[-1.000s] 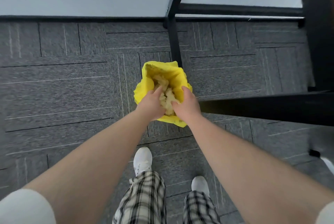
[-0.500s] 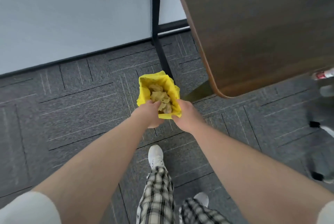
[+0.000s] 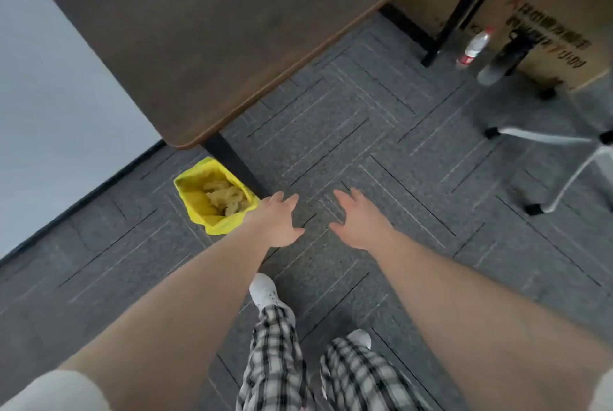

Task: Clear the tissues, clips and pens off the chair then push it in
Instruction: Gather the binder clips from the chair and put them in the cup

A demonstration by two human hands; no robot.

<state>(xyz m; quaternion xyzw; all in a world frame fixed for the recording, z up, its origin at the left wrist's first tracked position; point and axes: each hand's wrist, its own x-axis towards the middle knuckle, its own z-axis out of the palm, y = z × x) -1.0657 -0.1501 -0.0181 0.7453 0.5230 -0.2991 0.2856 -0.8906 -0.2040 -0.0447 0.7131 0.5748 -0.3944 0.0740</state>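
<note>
A small bin lined with a yellow bag (image 3: 195, 211) stands on the carpet by the table leg, with crumpled tissues (image 3: 225, 199) inside it. My left hand (image 3: 277, 223) hovers just right of the bin, fingers spread and holding nothing. My right hand (image 3: 360, 221) is beside it over the bare carpet, also spread and holding nothing. At the right edge I see the white wheeled base of the chair (image 3: 544, 137); its seat is out of view. No clips or pens show.
A dark brown table (image 3: 199, 29) fills the upper left, its black leg (image 3: 232, 162) next to the bin. A cardboard box (image 3: 547, 12) and a plastic bottle (image 3: 474, 46) sit at the upper right. A white wall runs along the left.
Both hands have come out of the yellow bag and opened, leaving the tissues in it. My view has swung right, bringing the chair base and box into sight.
</note>
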